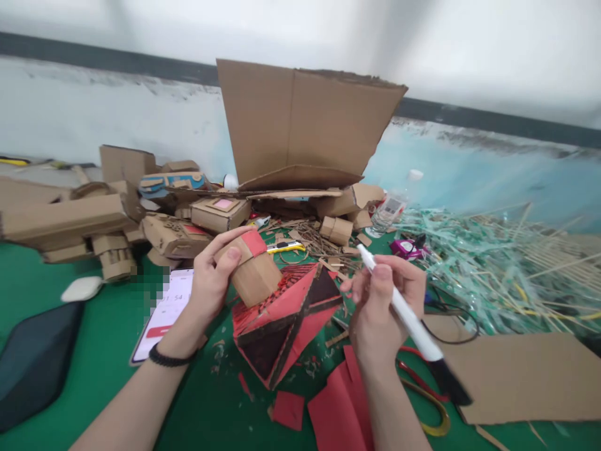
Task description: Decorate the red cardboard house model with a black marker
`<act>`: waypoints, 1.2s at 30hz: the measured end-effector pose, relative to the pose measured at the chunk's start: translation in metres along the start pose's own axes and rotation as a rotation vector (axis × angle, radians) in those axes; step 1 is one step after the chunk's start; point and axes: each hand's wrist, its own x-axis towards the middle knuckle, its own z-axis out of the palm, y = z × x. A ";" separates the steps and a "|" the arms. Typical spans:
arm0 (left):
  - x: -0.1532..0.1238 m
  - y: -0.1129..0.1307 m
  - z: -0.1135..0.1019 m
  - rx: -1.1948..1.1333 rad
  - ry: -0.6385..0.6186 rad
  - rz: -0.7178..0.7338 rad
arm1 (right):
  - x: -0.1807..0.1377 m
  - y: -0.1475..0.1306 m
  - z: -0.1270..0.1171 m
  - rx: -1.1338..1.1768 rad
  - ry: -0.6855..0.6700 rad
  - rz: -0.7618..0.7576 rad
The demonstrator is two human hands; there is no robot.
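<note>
My left hand [213,282] is closed around a small cardboard block with a red strip on top [253,266], holding it just above a red and black cardboard model [286,319] on the green table. My right hand [382,300] grips a white marker with a black end [413,322], its white tip pointing up and left toward the block. A black band sits on my left wrist.
A big open cardboard box [300,125] stands behind, with cardboard pieces and boxes [66,219] to the left. A phone [164,313] lies by my left wrist. Red paper scraps [338,407], scissors [427,401], a flat cardboard sheet [526,376], a plastic bottle [392,207] and a heap of sticks [507,269] lie right.
</note>
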 end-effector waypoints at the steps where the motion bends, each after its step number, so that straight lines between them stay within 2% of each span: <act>1: 0.001 0.000 -0.001 0.009 0.053 0.015 | 0.001 0.000 0.001 -0.018 0.022 0.018; 4: 0.002 0.001 -0.003 0.064 0.174 0.061 | -0.001 0.000 0.001 -0.080 0.043 0.098; 8: 0.002 0.001 -0.004 0.120 0.203 0.123 | -0.009 0.008 -0.001 -0.122 -0.007 0.172; 14: -0.001 -0.001 -0.004 0.056 0.144 0.136 | -0.011 0.022 -0.002 0.003 -0.312 0.125; 20: -0.003 0.002 0.000 -0.045 -0.001 0.171 | -0.008 0.015 -0.006 -0.015 -0.474 0.028; 24: -0.003 0.004 0.001 -0.041 -0.026 0.174 | -0.007 0.012 -0.010 -0.038 -0.596 -0.006; 33: -0.005 0.006 0.002 -0.044 -0.042 0.179 | -0.011 0.001 -0.004 -0.102 -0.511 0.023; 36: -0.005 0.007 0.003 -0.032 -0.028 0.175 | -0.008 -0.001 -0.006 -0.119 -0.525 0.017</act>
